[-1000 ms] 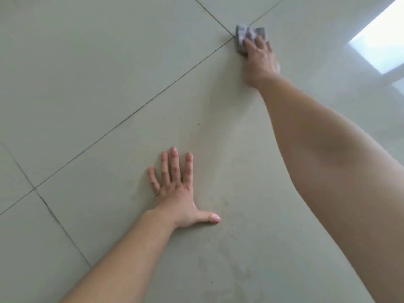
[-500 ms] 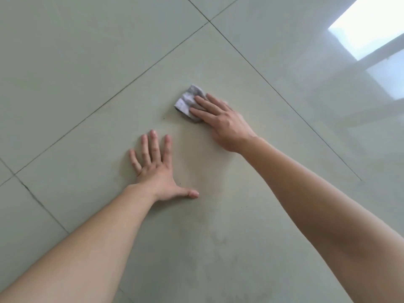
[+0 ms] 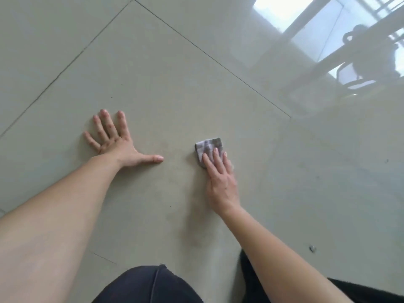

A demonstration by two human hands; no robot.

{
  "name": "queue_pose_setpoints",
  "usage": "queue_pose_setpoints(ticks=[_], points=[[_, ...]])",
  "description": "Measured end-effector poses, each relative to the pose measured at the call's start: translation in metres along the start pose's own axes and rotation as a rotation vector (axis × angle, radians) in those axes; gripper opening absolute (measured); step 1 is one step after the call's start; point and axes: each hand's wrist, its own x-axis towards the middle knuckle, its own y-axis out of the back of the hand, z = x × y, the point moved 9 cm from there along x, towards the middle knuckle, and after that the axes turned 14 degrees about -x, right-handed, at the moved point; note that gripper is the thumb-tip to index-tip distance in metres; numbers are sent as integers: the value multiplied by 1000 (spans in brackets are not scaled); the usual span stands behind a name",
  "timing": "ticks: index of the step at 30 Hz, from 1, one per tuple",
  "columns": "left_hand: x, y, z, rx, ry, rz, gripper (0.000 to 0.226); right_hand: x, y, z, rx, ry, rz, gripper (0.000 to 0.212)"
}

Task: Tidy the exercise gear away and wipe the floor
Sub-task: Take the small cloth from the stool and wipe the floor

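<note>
A small folded grey cloth (image 3: 207, 147) lies on the pale glossy tiled floor (image 3: 166, 88). My right hand (image 3: 220, 180) presses flat on the near part of the cloth, fingers together on top of it. My left hand (image 3: 113, 143) rests flat on the tile to the left, fingers spread, thumb pointing toward the cloth, holding nothing. A gap of bare tile separates the thumb from the cloth.
My knees in dark trousers (image 3: 148, 285) are at the bottom edge. A small round metal object (image 3: 312, 248) lies on the floor at the lower right. Window and furniture reflections (image 3: 358, 62) shine at the top right. Dark grout lines cross the floor.
My right hand has dragged the cloth from far ahead back toward me and to the right of my left hand. The view has tilted down, showing my knees.
</note>
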Motion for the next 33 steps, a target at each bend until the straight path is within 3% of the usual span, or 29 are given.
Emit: queue_pose_setpoints(ticks=[5, 8, 11, 13, 17, 21, 23, 25, 29, 31, 33], points=[[-6, 1, 3, -2, -30, -11, 167, -111, -29, -74, -137, 332, -219, 78], [-7, 1, 2, 18, -22, -14, 167, -131, -32, -72, -176, 463, -322, 74], [-9, 4, 6, 3, -19, -5, 167, -120, -25, -48, -279, 655, -312, 76], [-8, 2, 5, 18, -11, 0, 167, -89, -11, -12, -352, 640, -256, 76], [-8, 0, 5, -3, 13, 61, 161, -18, 21, 70, -407, 393, -168, 73], [-6, 0, 5, -15, 51, 152, 148, -11, 26, 73, -309, 267, -126, 77], [-9, -3, 4, -29, 92, 198, 141, -37, 10, 49, -267, 397, -101, 70], [-19, -12, 7, -100, 135, 271, 127, -86, -16, 19, -249, 663, -97, 62], [-64, -64, 33, -194, 104, 437, 83, -170, -49, 14, -440, 1255, -314, 54], [-89, -98, 59, -182, 68, 447, 73, -151, -36, 42, -415, 1371, -321, 53], [-111, -131, 90, -171, 60, 428, 68, -96, -3, 79, -312, 1294, -256, 61]])
